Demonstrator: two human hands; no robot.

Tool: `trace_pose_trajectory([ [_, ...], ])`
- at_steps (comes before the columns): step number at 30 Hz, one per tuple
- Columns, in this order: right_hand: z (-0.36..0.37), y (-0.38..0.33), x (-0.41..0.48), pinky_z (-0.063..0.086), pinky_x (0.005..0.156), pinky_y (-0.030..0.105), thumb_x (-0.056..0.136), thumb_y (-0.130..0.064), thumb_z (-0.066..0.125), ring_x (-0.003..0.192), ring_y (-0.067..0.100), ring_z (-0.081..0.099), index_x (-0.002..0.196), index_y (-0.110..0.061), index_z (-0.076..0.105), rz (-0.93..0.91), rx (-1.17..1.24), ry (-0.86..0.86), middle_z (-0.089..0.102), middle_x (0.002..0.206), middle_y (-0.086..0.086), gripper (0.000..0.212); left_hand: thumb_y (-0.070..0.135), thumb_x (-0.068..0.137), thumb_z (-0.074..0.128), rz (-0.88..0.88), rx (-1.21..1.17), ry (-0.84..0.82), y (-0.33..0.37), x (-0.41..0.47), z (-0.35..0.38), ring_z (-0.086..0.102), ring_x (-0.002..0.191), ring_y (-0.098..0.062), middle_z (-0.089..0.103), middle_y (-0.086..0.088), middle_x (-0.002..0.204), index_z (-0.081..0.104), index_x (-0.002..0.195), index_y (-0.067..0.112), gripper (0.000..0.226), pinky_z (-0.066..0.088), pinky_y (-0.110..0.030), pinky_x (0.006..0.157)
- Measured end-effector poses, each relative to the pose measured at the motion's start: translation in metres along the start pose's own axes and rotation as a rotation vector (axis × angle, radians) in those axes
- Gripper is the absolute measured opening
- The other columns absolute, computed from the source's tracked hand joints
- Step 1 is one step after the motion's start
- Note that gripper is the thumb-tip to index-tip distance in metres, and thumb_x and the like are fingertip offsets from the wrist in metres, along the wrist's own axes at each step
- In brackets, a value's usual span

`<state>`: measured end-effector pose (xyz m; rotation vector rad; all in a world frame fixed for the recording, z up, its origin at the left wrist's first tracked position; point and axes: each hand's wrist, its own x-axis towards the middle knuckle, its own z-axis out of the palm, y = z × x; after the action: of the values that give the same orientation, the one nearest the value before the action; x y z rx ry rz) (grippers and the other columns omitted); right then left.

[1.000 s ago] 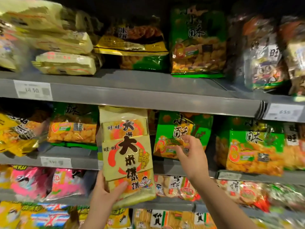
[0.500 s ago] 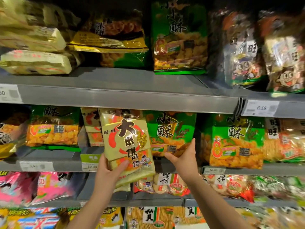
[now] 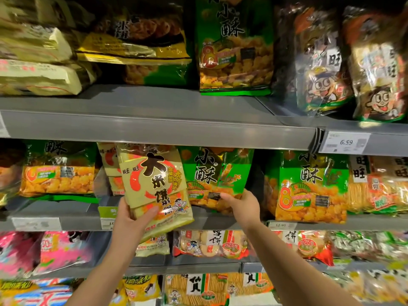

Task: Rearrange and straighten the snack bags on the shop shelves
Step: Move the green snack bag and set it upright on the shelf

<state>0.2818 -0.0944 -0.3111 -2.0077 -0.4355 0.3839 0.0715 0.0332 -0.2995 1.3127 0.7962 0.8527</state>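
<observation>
- Now, in the head view, the left hand (image 3: 132,219) grips the beige rice-cracker bag (image 3: 154,184) by its lower left corner, with the thumb across the front and the fingers behind.
- That bag sits at the centre of the frame, tilted with its top leaning left. Its upper edge is tucked under the lip of the upper shelf (image 3: 154,127), and its base hangs out past the front edge of the middle shelf (image 3: 72,224).
- A second ago it hung lower and upright, wholly in front of the shelving. It has since risen and swung into the slot between the green packs.
- A second beige bag (image 3: 108,166) of the same kind stands just behind it and to the left, so this slot looks like the right home.
- The right hand (image 3: 245,206) pinches the lower edge of the green bag (image 3: 216,177) just right of centre, thumb on its front. Earlier it lay higher, flat on that bag's face.
- Judging from this, the right hand is holding the green bag aside to keep room while the beige one goes in. The beige bag is not yet seated and needs pushing back and squaring up.
</observation>
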Motion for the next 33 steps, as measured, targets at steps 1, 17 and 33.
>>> trace_pose_trajectory([
  [1,0.002,0.0,-0.002,0.054,0.08,0.039,0.083,-0.037,0.065,0.081,0.016,0.063,0.09,-0.016,0.066,-0.003,0.018,0.008,0.068,0.089,0.002,0.022,0.003,0.078,0.067,0.005,0.0,0.004,0.001,0.0,-0.001,0.06,0.09,-0.007,0.063,0.008,0.1,0.047,0.112,0.027,0.046,0.049,-0.018,0.064],
  [17,-0.024,-0.023,-0.045,0.032,0.056,0.016,0.096,-0.021,0.047,0.059,0.01,0.034,0.06,-0.011,0.037,-0.23,0.058,0.248,0.038,0.068,0.001,0.039,0.011,0.079,0.068,0.007,0.059,0.001,0.004,-0.007,-0.015,0.06,0.093,-0.015,0.063,0.006,0.1,0.048,0.104,0.032,0.038,0.046,-0.026,0.07],
  [33,-0.078,0.004,-0.105,0.03,0.057,0.03,0.093,-0.013,0.052,0.059,0.016,0.037,0.056,-0.017,0.035,-0.314,0.011,0.298,0.039,0.062,0.003,0.041,0.015,0.081,0.068,0.003,0.146,-0.045,0.022,-0.032,0.004,0.055,0.087,-0.01,0.056,0.016,0.092,0.04,0.112,0.028,0.043,0.046,-0.025,0.074],
])
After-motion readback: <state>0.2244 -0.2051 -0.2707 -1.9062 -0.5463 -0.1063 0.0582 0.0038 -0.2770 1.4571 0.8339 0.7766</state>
